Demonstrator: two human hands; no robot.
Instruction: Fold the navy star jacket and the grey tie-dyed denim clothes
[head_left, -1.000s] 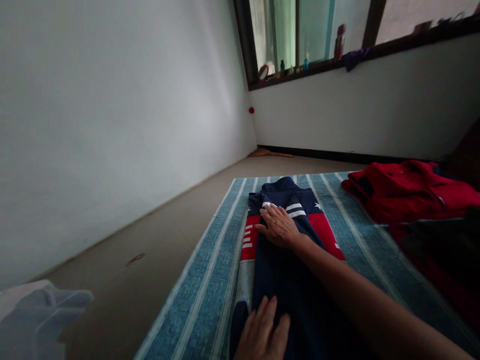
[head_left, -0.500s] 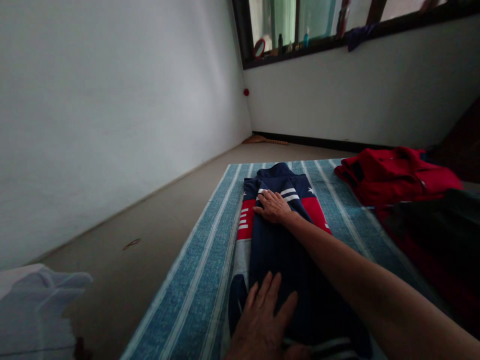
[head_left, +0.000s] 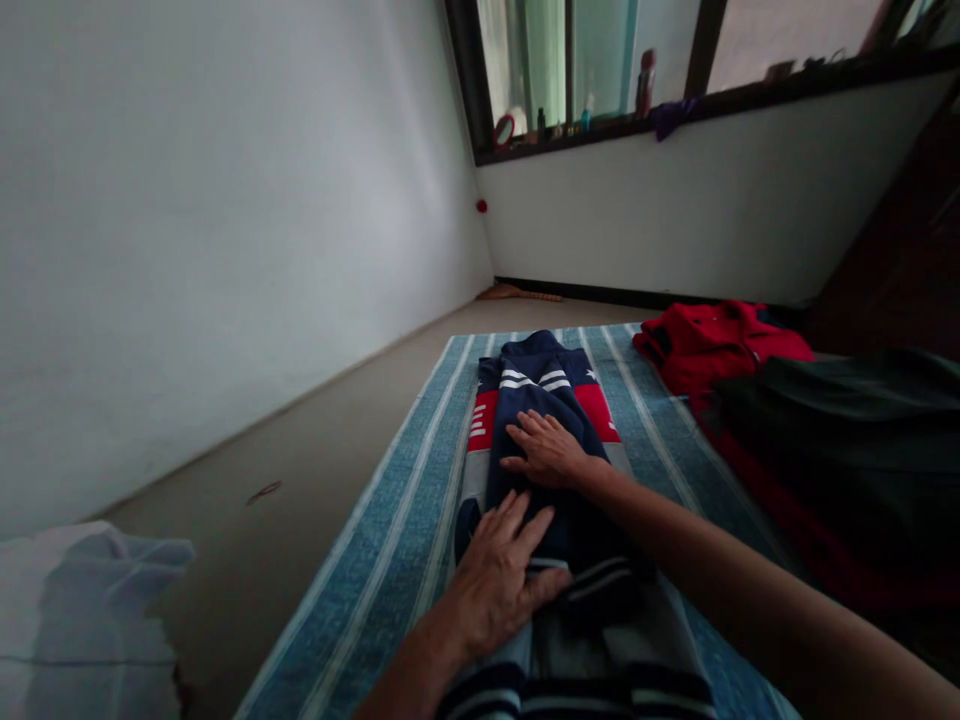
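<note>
A navy, red and grey jacket (head_left: 536, 385) lies lengthwise on a blue striped cloth (head_left: 390, 520), its sleeves folded inward over the body. White stripes cross the upper part, and striped cuffs and a striped hem show near the bottom. My right hand (head_left: 546, 448) rests flat on the middle of the jacket with its fingers spread. Lower and to the left, my left hand (head_left: 499, 570) lies palm down on the fabric, fingers apart, near a striped cuff. Neither hand grips anything.
A folded red garment (head_left: 720, 345) lies at the right, with a dark garment (head_left: 840, 430) nearer. Pale translucent fabric (head_left: 97, 610) is at the lower left. Walls rise at the left and back, below a window sill (head_left: 600, 133) bearing small items.
My right hand has slid down the jacket from the white stripes to its middle. My left hand has moved slightly up. The view has shifted, showing more of the hem.
</note>
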